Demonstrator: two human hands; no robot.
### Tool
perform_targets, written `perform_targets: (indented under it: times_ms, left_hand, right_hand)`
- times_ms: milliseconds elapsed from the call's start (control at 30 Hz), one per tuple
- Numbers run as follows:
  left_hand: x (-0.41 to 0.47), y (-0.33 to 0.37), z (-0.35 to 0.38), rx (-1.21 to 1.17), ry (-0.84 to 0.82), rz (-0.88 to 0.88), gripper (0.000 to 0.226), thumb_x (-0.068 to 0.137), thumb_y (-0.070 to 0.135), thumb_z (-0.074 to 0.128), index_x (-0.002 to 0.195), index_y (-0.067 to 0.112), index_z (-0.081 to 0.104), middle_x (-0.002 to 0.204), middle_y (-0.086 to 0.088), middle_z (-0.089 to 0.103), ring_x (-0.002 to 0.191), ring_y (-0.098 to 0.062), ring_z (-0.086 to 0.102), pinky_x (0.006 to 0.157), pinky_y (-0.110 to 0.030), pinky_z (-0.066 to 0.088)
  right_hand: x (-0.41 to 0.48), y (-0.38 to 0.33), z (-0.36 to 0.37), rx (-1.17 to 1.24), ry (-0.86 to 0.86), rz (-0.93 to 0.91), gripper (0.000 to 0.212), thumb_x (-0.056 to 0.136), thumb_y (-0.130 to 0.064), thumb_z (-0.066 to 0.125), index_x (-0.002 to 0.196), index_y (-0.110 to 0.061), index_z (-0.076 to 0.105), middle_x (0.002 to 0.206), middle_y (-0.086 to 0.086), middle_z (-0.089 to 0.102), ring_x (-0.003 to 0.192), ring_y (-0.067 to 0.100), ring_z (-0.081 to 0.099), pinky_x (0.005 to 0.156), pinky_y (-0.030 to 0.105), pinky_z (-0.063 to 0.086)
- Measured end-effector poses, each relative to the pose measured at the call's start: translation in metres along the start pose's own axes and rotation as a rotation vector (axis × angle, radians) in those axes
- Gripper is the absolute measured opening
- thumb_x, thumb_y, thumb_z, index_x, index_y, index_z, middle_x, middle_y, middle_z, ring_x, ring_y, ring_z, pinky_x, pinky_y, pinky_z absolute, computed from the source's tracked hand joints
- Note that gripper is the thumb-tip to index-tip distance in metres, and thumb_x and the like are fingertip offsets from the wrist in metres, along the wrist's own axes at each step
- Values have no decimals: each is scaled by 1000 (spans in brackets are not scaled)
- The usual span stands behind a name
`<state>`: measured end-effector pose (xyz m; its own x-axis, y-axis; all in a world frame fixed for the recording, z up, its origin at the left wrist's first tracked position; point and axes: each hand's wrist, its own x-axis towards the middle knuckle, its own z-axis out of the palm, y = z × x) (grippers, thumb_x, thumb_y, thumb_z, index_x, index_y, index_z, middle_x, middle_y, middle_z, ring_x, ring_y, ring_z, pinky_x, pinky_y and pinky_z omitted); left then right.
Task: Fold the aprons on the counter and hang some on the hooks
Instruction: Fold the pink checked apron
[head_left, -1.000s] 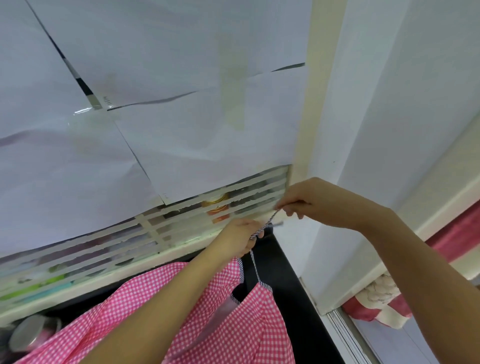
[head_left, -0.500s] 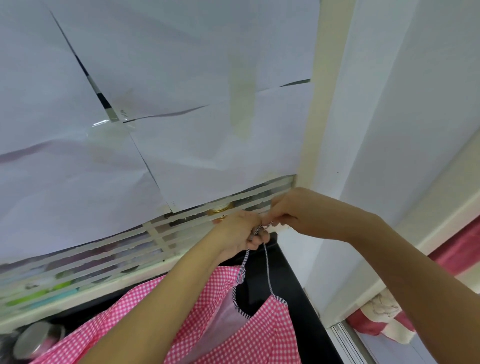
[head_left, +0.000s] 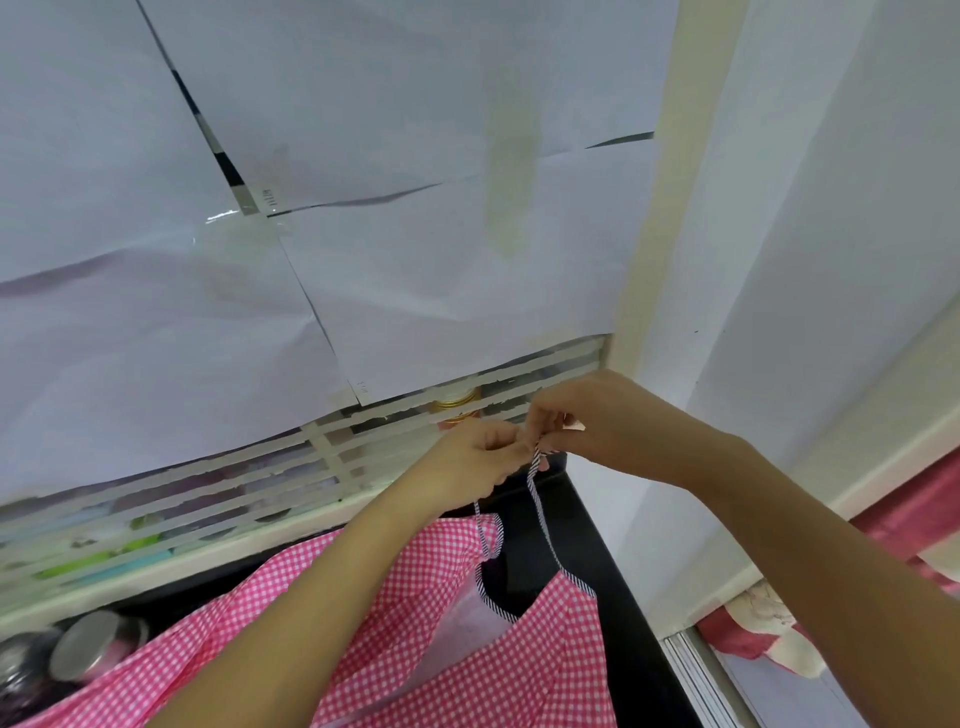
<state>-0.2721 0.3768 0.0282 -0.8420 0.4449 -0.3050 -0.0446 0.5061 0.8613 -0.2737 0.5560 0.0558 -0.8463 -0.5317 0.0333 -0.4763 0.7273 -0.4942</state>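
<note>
Below the window grille (head_left: 322, 457), over the black counter (head_left: 613, 597): pink gingham apron (head_left: 545, 665), held aloft. Left hand (head_left: 472, 462) and right hand (head_left: 597, 415), fingers curled and pinched on the striped neck strap (head_left: 540, 514). Hook not seen; should the strap be released uncaught, the apron would likely be dropped.

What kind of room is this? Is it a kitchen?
Probably a home kitchen, though little shows. A pink checked apron is held over a black counter, lidded jars stand at the left, and a gold-lidded jar sits behind white slats.
</note>
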Motion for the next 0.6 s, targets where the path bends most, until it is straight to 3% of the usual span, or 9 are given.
perform_targets:
  times_ms: [200,267,333,467,533,600]
  left_hand:
    - [-7,9,-8,16,-51,128,12,92,15,60,96,17,71,50,11,55,48,9,50,56,-5,36]
    - [-7,7,-8,-20,38,152,13,90,20,64,88,11,73,47,16,55,48,7,51,62,-7,37]
    - [-7,5,-9,-82,88,147,22,91,24,62,81,7,71,42,16,49,40,0,38,53,-13,34]
    - [-9,0,-11,-320,33,127,27,96,23,52,75,14,67,42,10,45,38,-3,27,44,-15,27]
    - [-9,-3,-14,-400,-30,131,25,92,25,53,78,13,70,44,9,45,39,-3,27,44,-14,26]
    - [-8,-5,-17,-275,-60,145,22,86,29,59,78,12,70,43,10,41,41,-4,29,51,-17,29]
  right_hand:
    - [1,4,2,68,27,-11,14,83,-13,69,84,-27,69,74,-19,65,75,-5,61,69,9,47]
    - [0,4,2,203,100,18,16,84,-17,69,87,-32,65,76,-17,66,76,-2,63,70,11,49]
    - [-1,3,8,451,174,128,16,85,-26,69,96,-34,61,84,-12,67,79,2,65,73,16,52]
    - [-10,5,30,854,-55,303,45,83,-51,54,107,-14,61,93,-1,71,91,16,68,87,25,51]
    - [-16,5,40,1067,-186,287,49,92,-50,40,97,-7,63,79,2,66,77,18,64,88,28,50]
    - [-18,5,46,1260,-210,332,49,95,-48,35,79,-11,62,60,-3,53,61,15,46,81,30,44]
